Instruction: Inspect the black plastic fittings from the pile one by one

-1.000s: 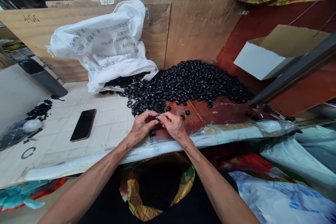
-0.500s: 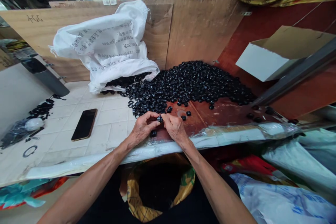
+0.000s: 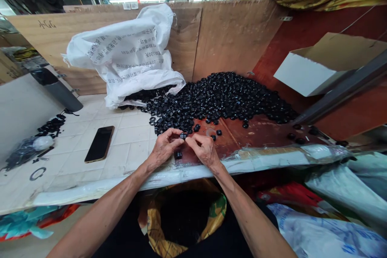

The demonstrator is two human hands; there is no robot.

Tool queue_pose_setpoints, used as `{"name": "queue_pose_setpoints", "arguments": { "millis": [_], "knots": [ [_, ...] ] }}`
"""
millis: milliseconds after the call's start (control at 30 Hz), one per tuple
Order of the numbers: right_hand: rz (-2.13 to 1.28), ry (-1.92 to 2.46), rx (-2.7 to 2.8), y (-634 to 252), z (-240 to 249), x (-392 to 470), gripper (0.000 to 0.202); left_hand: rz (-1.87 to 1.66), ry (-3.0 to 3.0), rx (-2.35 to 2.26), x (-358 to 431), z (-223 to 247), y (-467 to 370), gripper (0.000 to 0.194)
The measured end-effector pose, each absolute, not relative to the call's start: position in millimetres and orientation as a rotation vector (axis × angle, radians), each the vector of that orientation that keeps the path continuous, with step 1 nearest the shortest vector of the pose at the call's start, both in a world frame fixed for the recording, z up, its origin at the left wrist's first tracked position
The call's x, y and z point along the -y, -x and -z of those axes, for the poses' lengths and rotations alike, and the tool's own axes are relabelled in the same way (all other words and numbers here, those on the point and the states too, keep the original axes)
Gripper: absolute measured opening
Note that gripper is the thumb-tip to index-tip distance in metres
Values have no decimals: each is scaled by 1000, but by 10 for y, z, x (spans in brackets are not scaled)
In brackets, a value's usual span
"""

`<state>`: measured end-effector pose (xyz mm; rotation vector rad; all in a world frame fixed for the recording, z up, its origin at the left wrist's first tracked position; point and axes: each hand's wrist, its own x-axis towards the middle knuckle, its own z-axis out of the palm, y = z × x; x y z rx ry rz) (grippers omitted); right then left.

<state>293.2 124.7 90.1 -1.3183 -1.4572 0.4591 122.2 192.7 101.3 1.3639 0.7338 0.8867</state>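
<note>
Between the thumb and fingers of my left hand (image 3: 165, 145) is a small black ring-shaped part (image 3: 182, 136). Close against its right side is my right hand (image 3: 203, 148), its fingers curled in a pinch; whatever lies between those fingertips is hidden. Just beyond both hands spreads a big heap of similar small black parts (image 3: 229, 96). One loose black piece (image 3: 178, 155) lies below my hands, and a few others lie to the right on the red-brown surface.
A white woven sack (image 3: 133, 56) rests at the heap's left against a wooden board (image 3: 226, 36). On the pale tabletop lie a phone (image 3: 99, 144) and a flat grey ring (image 3: 38, 173). An open yellow bag (image 3: 154, 225) sits below the wrapped table edge. A white box (image 3: 305, 72) stands right.
My right fingertips have shifted slightly down on the right of the black part, so more of it shows in my left hand. The whole view has moved a little.
</note>
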Motion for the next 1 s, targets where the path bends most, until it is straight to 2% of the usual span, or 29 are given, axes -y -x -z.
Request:
{"name": "queue_pose_setpoints", "arguments": {
  "millis": [67,100,267,467,600,800,1000],
  "knots": [
    [-461,1280,1428,-2929,-896,-1255,20,-888,-1382,-742,-1924,-1023,-1221,37],
    [-475,1274,1424,-2928,-893,-1259,19,-884,-1389,-744,-1923,-1026,-1221,36],
    [-514,1370,1414,-2931,-849,-1280,27,-880,-1374,-745,-1926,-1023,-1223,36],
    [-560,1282,1398,-2922,-775,-1344,19,-834,-1429,-735,-1921,-989,-1206,34],
    [-549,1353,1367,-2900,-815,-1335,27,-914,-1557,-711,-1896,-983,-1192,30],
    [-423,1221,1422,-2816,-926,-1236,16,-781,-1403,-658,-1850,-1106,-1145,37],
    [-501,1250,1302,-2586,-1008,-926,17,-820,-1497,-688,-1683,-1320,-1009,34]
  ]
}}
